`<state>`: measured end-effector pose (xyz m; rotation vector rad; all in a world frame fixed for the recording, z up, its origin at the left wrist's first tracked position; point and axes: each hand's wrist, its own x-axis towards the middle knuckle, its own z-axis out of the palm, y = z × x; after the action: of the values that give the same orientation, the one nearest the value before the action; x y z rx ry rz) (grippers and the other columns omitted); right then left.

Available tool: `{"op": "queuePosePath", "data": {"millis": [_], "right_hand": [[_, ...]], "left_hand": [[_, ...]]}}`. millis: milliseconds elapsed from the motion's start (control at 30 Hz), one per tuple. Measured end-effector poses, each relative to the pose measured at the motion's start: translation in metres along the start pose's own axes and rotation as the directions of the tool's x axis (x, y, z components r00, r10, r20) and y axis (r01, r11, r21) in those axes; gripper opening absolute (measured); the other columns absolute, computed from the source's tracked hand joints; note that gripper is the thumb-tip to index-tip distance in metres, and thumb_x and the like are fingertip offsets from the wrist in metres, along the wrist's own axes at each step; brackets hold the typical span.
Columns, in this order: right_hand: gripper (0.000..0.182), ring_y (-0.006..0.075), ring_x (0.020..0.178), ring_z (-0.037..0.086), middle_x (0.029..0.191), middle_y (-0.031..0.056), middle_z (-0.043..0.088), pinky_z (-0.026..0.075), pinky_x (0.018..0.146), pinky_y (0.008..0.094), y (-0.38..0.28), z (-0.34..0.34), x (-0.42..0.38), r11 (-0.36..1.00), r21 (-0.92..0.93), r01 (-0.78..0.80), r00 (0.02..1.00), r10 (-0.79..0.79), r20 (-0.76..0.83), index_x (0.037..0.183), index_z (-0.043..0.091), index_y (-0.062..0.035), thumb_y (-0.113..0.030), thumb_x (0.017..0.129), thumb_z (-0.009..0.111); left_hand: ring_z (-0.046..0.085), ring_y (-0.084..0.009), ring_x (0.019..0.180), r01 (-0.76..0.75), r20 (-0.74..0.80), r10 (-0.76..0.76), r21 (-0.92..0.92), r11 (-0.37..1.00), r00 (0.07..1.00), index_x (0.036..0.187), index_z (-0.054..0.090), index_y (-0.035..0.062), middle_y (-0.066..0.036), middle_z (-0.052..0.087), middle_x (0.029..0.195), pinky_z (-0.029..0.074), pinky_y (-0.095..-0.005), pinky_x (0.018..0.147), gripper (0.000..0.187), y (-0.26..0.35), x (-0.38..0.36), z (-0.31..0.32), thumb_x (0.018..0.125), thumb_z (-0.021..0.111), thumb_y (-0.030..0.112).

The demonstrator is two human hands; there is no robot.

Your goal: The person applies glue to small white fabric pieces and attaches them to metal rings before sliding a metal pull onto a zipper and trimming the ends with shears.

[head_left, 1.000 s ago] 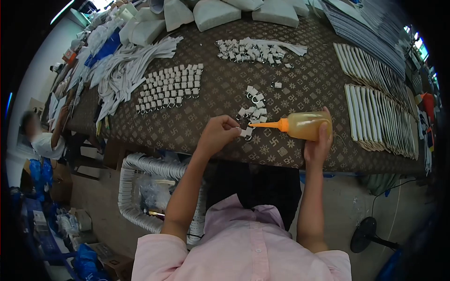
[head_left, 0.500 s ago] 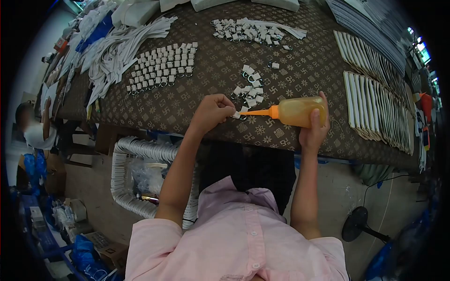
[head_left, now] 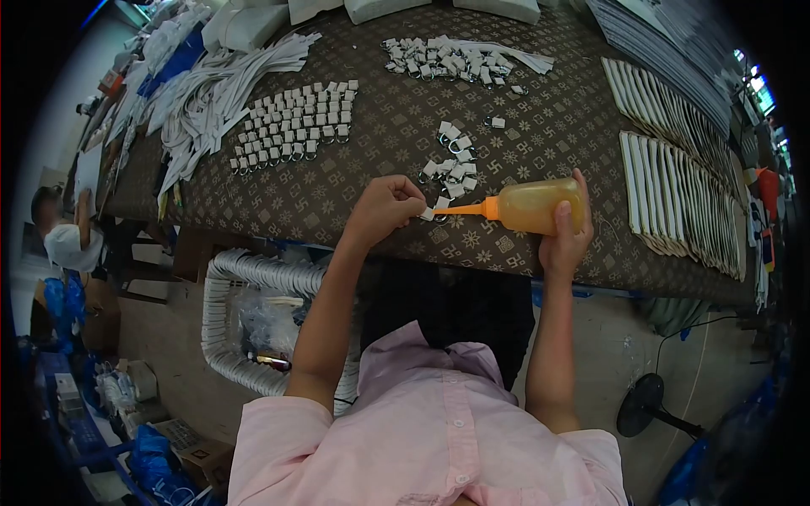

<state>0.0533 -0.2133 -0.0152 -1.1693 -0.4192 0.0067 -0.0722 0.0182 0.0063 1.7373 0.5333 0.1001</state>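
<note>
My left hand (head_left: 386,209) pinches a small white tab with a metal ring (head_left: 428,214) just above the table's near edge. In my right hand (head_left: 567,228) is a bottle of yellowish liquid (head_left: 540,207), lying on its side with fingers around its base. Its orange nozzle (head_left: 464,209) points left, and the tip meets or nearly meets the held tab. Beyond the nozzle lies a loose group of white tabs with rings (head_left: 456,169). Farther left, similar tabs stand in neat rows (head_left: 295,126).
A patterned brown cloth (head_left: 380,101) covers the table. At the back are a heap of tabs (head_left: 447,59) and white strips (head_left: 219,84); folded white stacks (head_left: 675,185) lie right. Below stand a white-wrapped frame (head_left: 215,320) and a black fan (head_left: 639,405). Another person (head_left: 72,244) is far left.
The whole view has shifted very slightly. Both hands keep their hold, and the bottle's nozzle remains at the small tab.
</note>
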Motion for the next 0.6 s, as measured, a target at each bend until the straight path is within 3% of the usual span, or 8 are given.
{"op": "queuePosePath", "data": {"millis": [100, 200, 300, 400, 500, 600], "right_hand": [[0.053, 0.0131, 0.103, 0.051, 0.124, 0.0113, 0.049, 0.041, 0.090, 0.0260, -0.002, 0.001, -0.001, 0.998, 0.058, -0.035, 0.999, 0.036, -0.013, 0.132, 0.038, 0.0047, -0.013, 0.086, 0.058], [0.054, 0.0133, 0.103, 0.051, 0.125, 0.0116, 0.048, 0.041, 0.090, 0.0261, 0.002, -0.001, -0.001, 1.000, 0.006, 0.002, 1.000, -0.002, 0.000, 0.131, 0.038, 0.0054, -0.014, 0.086, 0.059], [0.058, 0.0157, 0.100, 0.053, 0.113, 0.0107, 0.053, 0.043, 0.088, 0.0288, 0.001, -0.002, 0.000, 0.999, -0.038, 0.002, 0.999, 0.000, 0.047, 0.132, 0.036, 0.0049, -0.022, 0.086, 0.059], [0.056, 0.0137, 0.103, 0.051, 0.122, 0.0121, 0.050, 0.041, 0.089, 0.0262, -0.004, 0.001, -0.002, 0.998, 0.055, -0.041, 0.998, 0.039, 0.042, 0.131, 0.038, 0.0066, -0.018, 0.086, 0.059], [0.056, 0.0139, 0.102, 0.052, 0.117, 0.0113, 0.052, 0.042, 0.088, 0.0266, -0.004, -0.003, 0.001, 0.976, 0.194, -0.101, 0.995, 0.096, 0.037, 0.132, 0.037, 0.0061, -0.018, 0.086, 0.058], [0.055, 0.0139, 0.100, 0.052, 0.113, 0.0104, 0.052, 0.043, 0.087, 0.0269, -0.003, -0.001, 0.002, 0.976, 0.189, -0.105, 0.994, 0.111, -0.018, 0.132, 0.036, 0.0058, -0.017, 0.087, 0.058]], "left_hand": [[0.052, -0.0066, 0.053, -0.002, -0.002, 0.001, -0.017, 1.000, 1.000, 0.076, 0.062, 0.0004, -0.002, 0.058, 0.063, 0.041, -0.0205, 0.049, 0.014, -0.001, 0.000, 0.001, 0.070, 0.064, 0.012], [0.052, -0.0065, 0.053, 0.005, -0.014, -0.004, 0.027, 1.000, 1.000, 0.076, 0.062, 0.0002, -0.002, 0.058, 0.063, 0.041, -0.0205, 0.048, 0.013, 0.001, -0.001, 0.002, 0.071, 0.064, 0.012], [0.052, -0.0064, 0.054, -0.002, -0.009, 0.003, 0.047, 0.999, 1.000, 0.077, 0.062, 0.0000, -0.002, 0.058, 0.064, 0.041, -0.0206, 0.049, 0.014, 0.000, 0.000, 0.001, 0.071, 0.064, 0.012], [0.052, -0.0062, 0.056, -0.033, -0.024, 0.033, 0.002, 0.999, 0.999, 0.078, 0.063, -0.0002, -0.002, 0.058, 0.065, 0.042, -0.0207, 0.051, 0.014, -0.002, -0.002, 0.002, 0.072, 0.065, 0.012], [0.052, -0.0058, 0.058, -0.061, -0.036, 0.061, -0.021, 0.998, 0.998, 0.080, 0.063, -0.0005, -0.001, 0.058, 0.066, 0.043, -0.0205, 0.053, 0.014, -0.005, -0.004, 0.004, 0.073, 0.065, 0.011], [0.052, -0.0052, 0.059, -0.091, -0.030, 0.090, -0.043, 0.995, 0.996, 0.081, 0.063, -0.0007, -0.001, 0.058, 0.066, 0.043, -0.0202, 0.053, 0.013, -0.010, -0.004, 0.005, 0.075, 0.064, 0.010]]}}
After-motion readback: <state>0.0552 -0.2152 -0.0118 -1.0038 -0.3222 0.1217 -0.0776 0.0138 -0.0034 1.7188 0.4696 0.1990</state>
